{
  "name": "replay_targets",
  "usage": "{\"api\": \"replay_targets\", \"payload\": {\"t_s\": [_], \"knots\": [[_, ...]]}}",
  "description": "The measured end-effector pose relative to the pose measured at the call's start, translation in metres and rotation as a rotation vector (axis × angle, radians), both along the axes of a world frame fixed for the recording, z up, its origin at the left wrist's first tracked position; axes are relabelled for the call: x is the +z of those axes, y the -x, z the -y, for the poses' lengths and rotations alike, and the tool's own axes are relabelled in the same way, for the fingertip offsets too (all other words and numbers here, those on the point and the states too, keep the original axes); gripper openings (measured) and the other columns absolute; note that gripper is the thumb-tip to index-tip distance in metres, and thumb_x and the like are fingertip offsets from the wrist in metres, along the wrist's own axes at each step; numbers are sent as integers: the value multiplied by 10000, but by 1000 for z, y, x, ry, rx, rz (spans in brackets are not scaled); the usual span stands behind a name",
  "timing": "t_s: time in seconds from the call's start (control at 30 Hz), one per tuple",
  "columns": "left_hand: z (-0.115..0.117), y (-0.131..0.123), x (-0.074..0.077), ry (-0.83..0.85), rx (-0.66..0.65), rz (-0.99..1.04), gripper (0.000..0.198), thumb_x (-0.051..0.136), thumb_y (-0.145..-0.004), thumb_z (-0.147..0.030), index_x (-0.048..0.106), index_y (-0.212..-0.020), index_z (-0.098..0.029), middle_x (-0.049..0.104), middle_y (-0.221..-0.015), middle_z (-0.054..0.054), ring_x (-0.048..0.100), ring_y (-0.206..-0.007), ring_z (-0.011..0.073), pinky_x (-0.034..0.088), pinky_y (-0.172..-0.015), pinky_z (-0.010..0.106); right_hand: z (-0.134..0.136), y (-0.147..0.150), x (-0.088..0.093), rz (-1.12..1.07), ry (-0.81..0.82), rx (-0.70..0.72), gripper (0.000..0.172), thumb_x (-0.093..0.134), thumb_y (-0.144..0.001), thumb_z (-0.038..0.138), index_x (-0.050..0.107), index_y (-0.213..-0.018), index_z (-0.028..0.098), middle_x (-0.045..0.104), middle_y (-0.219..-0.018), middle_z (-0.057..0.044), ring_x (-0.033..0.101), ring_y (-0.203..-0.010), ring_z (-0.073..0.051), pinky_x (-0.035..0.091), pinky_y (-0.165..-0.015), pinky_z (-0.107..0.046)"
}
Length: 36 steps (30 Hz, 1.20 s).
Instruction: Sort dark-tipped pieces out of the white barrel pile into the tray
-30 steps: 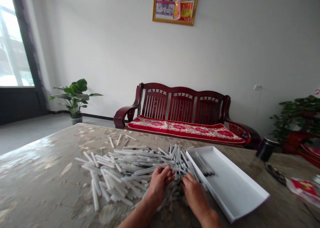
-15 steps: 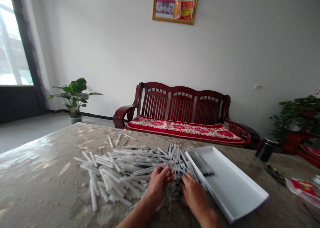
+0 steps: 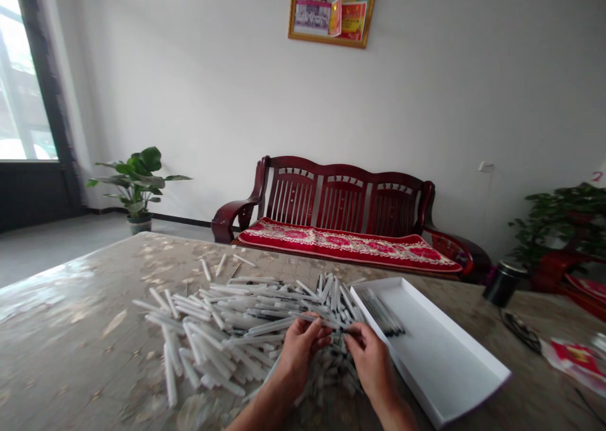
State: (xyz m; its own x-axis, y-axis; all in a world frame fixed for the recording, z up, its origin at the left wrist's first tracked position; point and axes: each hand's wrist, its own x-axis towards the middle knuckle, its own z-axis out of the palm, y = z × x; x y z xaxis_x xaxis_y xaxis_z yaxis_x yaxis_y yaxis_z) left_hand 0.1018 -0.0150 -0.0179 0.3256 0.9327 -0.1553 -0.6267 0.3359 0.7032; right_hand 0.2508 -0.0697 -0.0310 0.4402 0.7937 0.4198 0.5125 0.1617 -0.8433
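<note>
My left hand (image 3: 303, 342) pinches a whitish translucent pen (image 3: 332, 323) between thumb and fingers above a heap of similar parts. The fingers of my right hand (image 3: 372, 350) close at the pen's dark right end. Whether they grip a separate small cap there is too small to tell. Around and left of my hands spreads a pile of white pen barrels (image 3: 213, 342). Small dark and clear pieces (image 3: 331, 371) lie below the hands, partly hidden by them. To the right, a white shallow box (image 3: 466, 361) holds a row of dark-ended pens (image 3: 384, 314) at its left side.
The patterned table (image 3: 95, 349) carries everything. A black canister (image 3: 502, 284), a dark cord (image 3: 521, 330) and a red packet (image 3: 575, 355) lie right of the box. Beyond stand a wooden sofa (image 3: 322, 194) and a potted plant (image 3: 137, 182).
My right hand has risen slightly and its fingers have come to the right end of the pen. My left hand keeps its hold. The view has shifted slightly.
</note>
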Motion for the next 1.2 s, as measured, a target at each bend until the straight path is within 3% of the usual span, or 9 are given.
{"api": "replay_targets", "payload": {"t_s": [0.13,0.23,0.7,0.97,1.2], "knots": [[1,0,2,-1,0,-8,500,927,-465,-391,619,-789,-167,700,-724,4,694,-677,156,548,-628,247,-5,4,-7,-199,-51,30,237,685,-741,385,704,-856,178,745,-741,-64,705,-639,-212,575,-587,-271],[1,-1,2,-8,-1,-16,496,927,-460,-383,622,-782,-162,705,-712,7,690,-665,154,544,-619,244,-7,8,-10,-222,-68,47,256,685,-744,378,682,-903,176,756,-824,-81,724,-714,-223,592,-630,-289],[1,-1,0,-44,-5,-74,473,917,-465,-401,632,-755,-160,712,-679,10,692,-635,169,555,-607,265,0,4,-1,208,-120,-12,195,579,-836,282,697,-976,216,760,-895,-69,727,-795,-205,580,-737,-282],[-4,1,1,-88,-5,-74,490,915,-467,-427,628,-757,-157,716,-657,21,696,-622,181,559,-610,276,-4,9,9,240,-124,59,303,475,-926,353,671,-1112,216,731,-931,-77,693,-857,-204,554,-765,-281],[-1,-3,3,-81,26,-32,470,913,-479,-417,635,-755,-156,715,-659,27,693,-621,183,547,-607,273,-7,19,7,2,-15,79,466,328,-977,495,572,-1229,188,653,-729,-20,616,-587,-170,502,-528,-242]]}}
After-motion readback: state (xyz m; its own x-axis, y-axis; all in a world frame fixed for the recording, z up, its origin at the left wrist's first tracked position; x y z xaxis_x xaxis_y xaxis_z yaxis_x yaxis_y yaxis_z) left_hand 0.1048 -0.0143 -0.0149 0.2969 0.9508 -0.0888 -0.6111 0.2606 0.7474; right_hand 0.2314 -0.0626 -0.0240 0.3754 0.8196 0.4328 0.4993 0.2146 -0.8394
